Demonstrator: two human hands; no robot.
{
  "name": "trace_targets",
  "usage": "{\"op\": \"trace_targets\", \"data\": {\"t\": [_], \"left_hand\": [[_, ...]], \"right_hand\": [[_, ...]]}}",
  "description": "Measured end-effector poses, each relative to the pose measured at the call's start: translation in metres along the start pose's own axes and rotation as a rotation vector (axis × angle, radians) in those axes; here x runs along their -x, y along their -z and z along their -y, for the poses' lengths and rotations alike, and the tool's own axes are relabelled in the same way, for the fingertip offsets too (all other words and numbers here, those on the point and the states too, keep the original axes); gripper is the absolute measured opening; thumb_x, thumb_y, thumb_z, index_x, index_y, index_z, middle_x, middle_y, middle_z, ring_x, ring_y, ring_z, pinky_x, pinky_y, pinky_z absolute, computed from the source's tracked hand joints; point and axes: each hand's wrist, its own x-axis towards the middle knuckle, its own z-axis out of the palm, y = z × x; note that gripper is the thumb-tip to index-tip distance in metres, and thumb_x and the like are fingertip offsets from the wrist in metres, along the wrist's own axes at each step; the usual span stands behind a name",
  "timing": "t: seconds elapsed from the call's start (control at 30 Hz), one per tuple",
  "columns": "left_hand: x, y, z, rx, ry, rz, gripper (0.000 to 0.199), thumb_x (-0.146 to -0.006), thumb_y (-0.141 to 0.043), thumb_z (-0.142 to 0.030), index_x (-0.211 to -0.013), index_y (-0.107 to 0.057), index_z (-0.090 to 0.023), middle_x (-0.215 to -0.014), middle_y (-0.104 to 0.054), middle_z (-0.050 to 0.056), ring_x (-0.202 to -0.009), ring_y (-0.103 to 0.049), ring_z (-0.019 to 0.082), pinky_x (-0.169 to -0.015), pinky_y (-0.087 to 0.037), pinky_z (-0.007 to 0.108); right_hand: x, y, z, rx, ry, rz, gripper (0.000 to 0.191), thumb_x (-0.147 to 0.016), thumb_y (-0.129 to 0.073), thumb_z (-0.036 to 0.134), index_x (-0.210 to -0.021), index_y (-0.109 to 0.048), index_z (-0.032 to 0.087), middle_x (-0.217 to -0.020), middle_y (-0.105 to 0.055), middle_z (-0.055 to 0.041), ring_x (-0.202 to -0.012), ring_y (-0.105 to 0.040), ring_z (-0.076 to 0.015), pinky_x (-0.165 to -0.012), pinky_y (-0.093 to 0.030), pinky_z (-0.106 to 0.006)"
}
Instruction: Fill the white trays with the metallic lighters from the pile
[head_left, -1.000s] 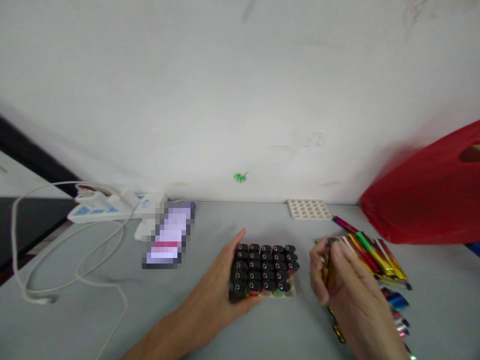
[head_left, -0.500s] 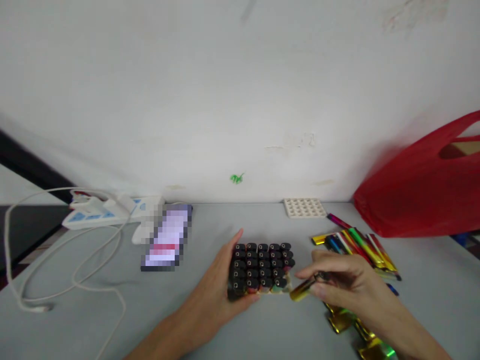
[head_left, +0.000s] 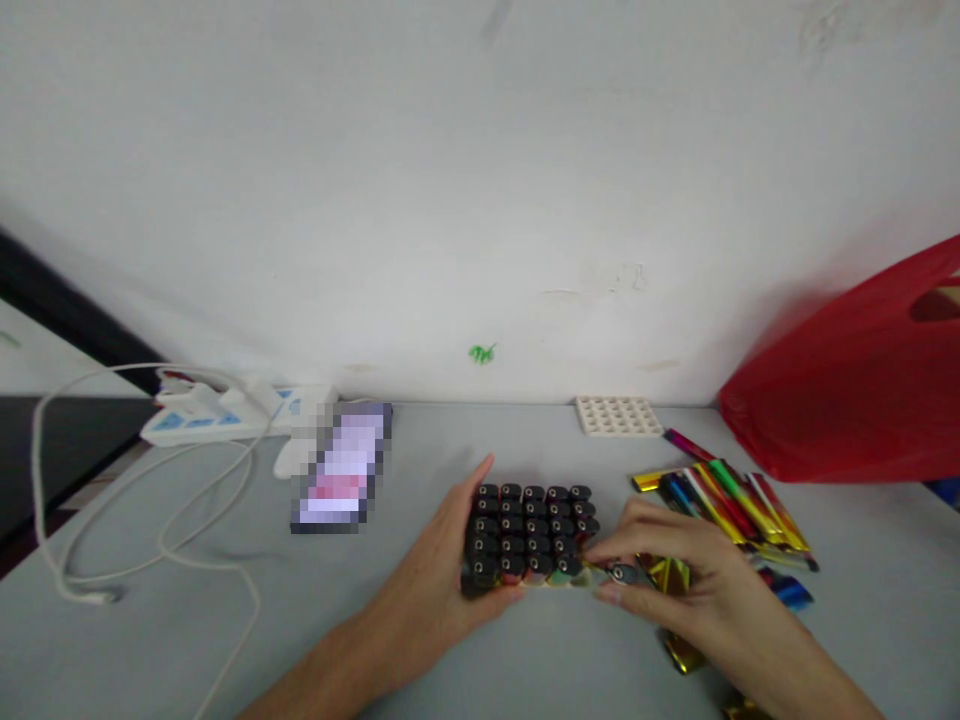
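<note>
Head view: one single dark-topped piece (head_left: 624, 573) is pinched between thumb and forefinger of the right hand (head_left: 697, 575), the fingertips parted only by its width. By the left hand (head_left: 442, 560), spread wide, a block of black-topped pieces (head_left: 535, 527) is clasped around its left side. Twenty-three tops can be counted there: three rows of five, two of four. The pinched piece is held just beside the block's near right corner; whether they touch cannot be told. Beyond the right hand, colored foil strips (head_left: 739, 500) are heaped, too overlapped to be counted. Farther out, one white gridded tray (head_left: 619, 416), one red bag (head_left: 847, 390), one phone (head_left: 341, 470) and one power strip (head_left: 225, 420) are seen.
</note>
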Motion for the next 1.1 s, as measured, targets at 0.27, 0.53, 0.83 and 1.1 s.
{"op": "trace_targets", "data": {"t": [0.27, 0.53, 0.83, 1.1], "left_hand": [[0.0002, 0.0013, -0.0025, -0.003, -0.003, 0.001, 0.114, -0.092, -0.087, -0.027, -0.179, -0.014, -0.036, -0.170, -0.053, 0.014, -0.153, -0.057, 0.040, -0.132, -0.039, 0.066], [-0.0003, 0.0016, -0.0015, 0.004, 0.000, 0.002, 0.114, -0.091, -0.089, -0.029, -0.179, -0.016, -0.036, -0.170, -0.054, 0.014, -0.153, -0.057, 0.041, -0.131, -0.040, 0.066], [-0.0003, 0.0028, -0.0042, -0.004, 0.008, 0.007, 0.112, -0.092, -0.087, -0.028, -0.179, -0.016, -0.036, -0.170, -0.053, 0.013, -0.153, -0.056, 0.041, -0.131, -0.040, 0.067], [0.0000, 0.0028, -0.0055, 0.006, 0.013, 0.010, 0.116, -0.090, -0.089, -0.024, -0.179, -0.015, -0.035, -0.170, -0.053, 0.014, -0.154, -0.055, 0.040, -0.133, -0.038, 0.065]], "right_hand": [[0.0007, 0.0013, 0.0025, 0.034, -0.006, -0.021, 0.015, -0.102, -0.082, 0.046, -0.112, -0.089, 0.038, -0.093, -0.076, -0.0010, -0.087, -0.071, -0.0225, -0.077, -0.052, -0.036], [0.0012, 0.0004, -0.0018, 0.063, 0.018, -0.053, 0.014, -0.105, -0.080, 0.043, -0.114, -0.086, 0.036, -0.098, -0.078, -0.0012, -0.093, -0.071, -0.0236, -0.082, -0.053, -0.037], [0.0007, 0.0002, 0.0048, 0.190, 0.080, -0.061, 0.011, -0.108, -0.075, 0.040, -0.115, -0.084, 0.038, -0.098, -0.079, 0.0009, -0.095, -0.071, -0.0230, -0.085, -0.054, -0.037], [0.0017, 0.0035, 0.0052, 0.243, 0.111, -0.076, 0.011, -0.107, -0.076, 0.036, -0.114, -0.084, 0.036, -0.096, -0.079, -0.0009, -0.092, -0.072, -0.0235, -0.081, -0.057, -0.035]]}}
